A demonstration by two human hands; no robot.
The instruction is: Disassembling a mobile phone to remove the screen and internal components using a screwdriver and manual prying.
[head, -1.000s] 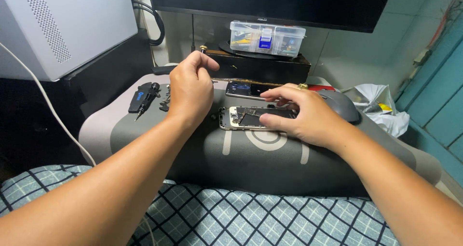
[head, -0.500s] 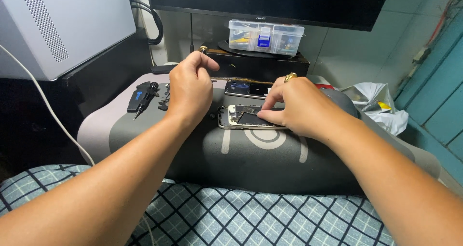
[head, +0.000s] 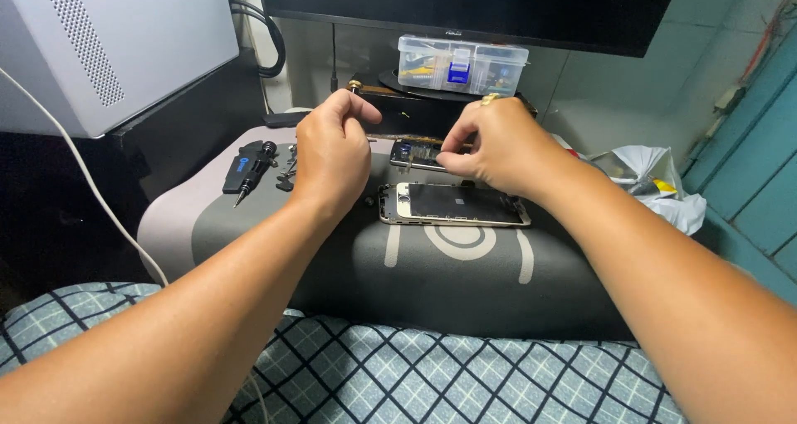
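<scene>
- Your left hand (head: 332, 146) is above the far-left part of the grey cushion pad (head: 465, 266), with the fingers curled in and the thumb pressed to the forefinger. It seems to pinch a thin tool with a small brass tip at the top, but the part between the fingers is hidden, so you cannot tell for sure what it holds.
- Your right hand (head: 498, 146) is just beside it, to the right, with a gold ring on one finger. Its thumb and forefinger are closed together in a pinch over the opened phone body (head: 415, 153). Whether something small is between these fingertips, the picture does not show.
- The opened phone body lies on the far side of the pad, between your two hands, partly covered by the right hand.
- The phone screen panel (head: 455, 203), dark glass with a pale frame, lies flat on the pad nearer to you, just under your right hand and not touched by it.
- A black precision screwdriver (head: 251, 165) lies at the left end of the pad, near your left hand but apart from it, with some small dark parts beside it.
- Behind the pad you see a clear plastic parts box (head: 462, 63) under a dark monitor (head: 473, 4).
- A white box-shaped machine (head: 108, 42) stands at the far left, and a crumpled white bag (head: 656, 183) at the right.
- A blue checked cloth (head: 432, 374) covers the near foreground under your forearms.
</scene>
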